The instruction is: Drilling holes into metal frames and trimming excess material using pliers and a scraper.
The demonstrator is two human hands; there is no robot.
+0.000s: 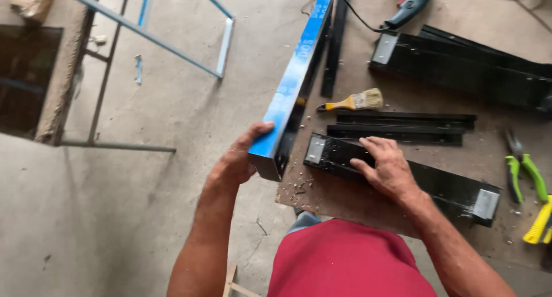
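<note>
My left hand (pixel 240 157) grips the near end of a long rectangular metal profile (pixel 293 84) with a blue film on top and black sides; it runs away from me along the left edge of a brown work board (pixel 345 199). My right hand (pixel 388 167) lies flat, fingers spread, on a shorter black profile (pixel 437 185) that lies across the board in front of me, its cut ends showing bare grey metal.
Thin black strips (pixel 402 127), a yellow-handled paintbrush (pixel 353 101), more black profiles (pixel 466 67) and a corded power drill (pixel 411 4) lie further back. Green and yellow pliers (pixel 529 182) sit at the right. A blue-filmed metal frame (pixel 172 44) stands on the concrete floor at the left.
</note>
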